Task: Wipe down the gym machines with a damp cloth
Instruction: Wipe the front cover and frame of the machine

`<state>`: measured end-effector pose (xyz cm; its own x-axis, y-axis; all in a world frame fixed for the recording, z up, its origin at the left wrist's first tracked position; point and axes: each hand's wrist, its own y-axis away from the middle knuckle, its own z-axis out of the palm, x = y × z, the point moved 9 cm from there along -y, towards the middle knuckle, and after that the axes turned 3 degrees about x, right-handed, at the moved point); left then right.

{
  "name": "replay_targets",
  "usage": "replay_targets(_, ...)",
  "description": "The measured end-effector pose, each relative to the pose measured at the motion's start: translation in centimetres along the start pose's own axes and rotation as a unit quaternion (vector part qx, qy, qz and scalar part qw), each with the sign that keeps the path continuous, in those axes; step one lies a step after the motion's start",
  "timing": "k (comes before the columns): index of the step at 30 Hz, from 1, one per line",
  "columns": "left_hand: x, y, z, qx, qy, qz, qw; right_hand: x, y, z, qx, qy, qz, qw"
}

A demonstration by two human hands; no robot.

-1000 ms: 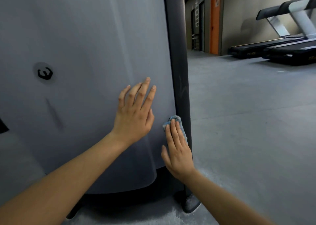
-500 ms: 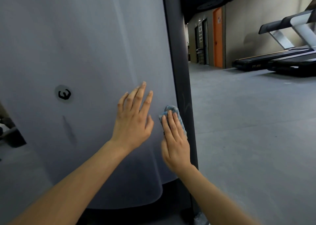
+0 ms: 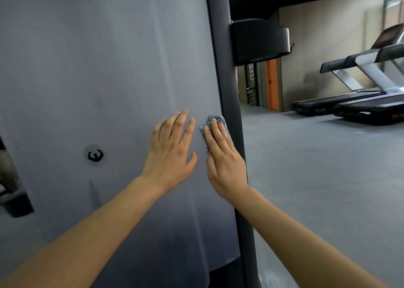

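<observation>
A tall grey machine panel [image 3: 91,73] fills the left of the head view, edged on the right by a dark upright post [image 3: 225,86]. A small blue cloth [image 3: 215,119] lies against the panel right beside the post. My right hand [image 3: 225,160] presses the cloth flat with straight fingers; only the cloth's top edge shows above the fingertips. My left hand [image 3: 172,150] rests flat on the panel just left of it, fingers spread and straight, holding nothing.
A black block [image 3: 260,40] juts from the post at upper right. Two treadmills [image 3: 354,104] stand at the far right by the wall. An orange door [image 3: 272,84] is at the back. Grey floor [image 3: 317,178] stretches to the right. A round logo sticker [image 3: 95,155] marks the panel.
Both hands have moved up the panel, the right one sliding the cloth upward along the post. The view has tilted up, revealing the black block.
</observation>
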<state>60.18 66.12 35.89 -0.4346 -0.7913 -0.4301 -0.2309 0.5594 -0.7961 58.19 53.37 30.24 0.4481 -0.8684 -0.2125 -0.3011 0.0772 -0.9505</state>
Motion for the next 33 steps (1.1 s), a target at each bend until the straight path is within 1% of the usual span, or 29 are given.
replay_targets(3, -1.2, -1.7, -0.8, -0.001, -0.005, 0.000, 1.000, -0.9, -5.5, -1.1, 0.001, 0.019, -0.015, 1.000)
replay_targets(6, -2.1, -3.2, -1.5, -0.005, -0.025, 0.002, 1.000, -1.9, -11.1, -2.1, 0.011, 0.028, -0.009, 0.999)
replay_targets(8, -2.9, -4.4, -2.1, 0.004, -0.036, 0.005, 0.999, -2.1, -12.9, -2.3, 0.012, 0.030, -0.007, 0.999)
replay_targets(11, -4.6, -7.0, -3.5, 0.021, -0.048, 0.003, 0.999, -2.0, -10.5, -1.9, 0.012, 0.060, -0.035, 0.998)
replay_targets(14, -6.3, -9.5, -4.8, 0.030, -0.058, -0.003, 0.998, -1.7, -6.6, -0.7, -0.016, 0.087, -0.067, 0.994)
replay_targets(17, -7.6, -11.5, -5.7, 0.041, -0.057, 0.001, 0.998, -1.8, -7.6, -0.9, -0.016, 0.096, -0.091, 0.991)
replay_targets(20, -8.7, -12.9, -6.4, 0.051, -0.061, 0.005, 0.997, -2.6, -12.2, -1.4, 0.001, 0.123, -0.124, 0.985)
replay_targets(24, -10.4, -15.1, -7.1, 0.063, -0.079, 0.003, 0.995, -3.8, -20.4, -2.7, 0.026, 0.123, -0.113, 0.986)
replay_targets(28, -11.7, -17.9, -8.0, 0.071, -0.092, -0.003, 0.993, -5.6, -27.5, -4.4, 0.033, 0.137, -0.119, 0.983)
replay_targets(31, -12.6, -20.0, -8.7, 0.062, -0.101, -0.017, 0.993, -6.5, -33.1, -6.0, 0.039, 0.158, -0.111, 0.981)
replay_targets(33, -13.2, -21.4, -9.1, 0.056, -0.109, -0.031, 0.992, -7.0, -36.1, -7.0, 0.038, 0.148, -0.094, 0.984)
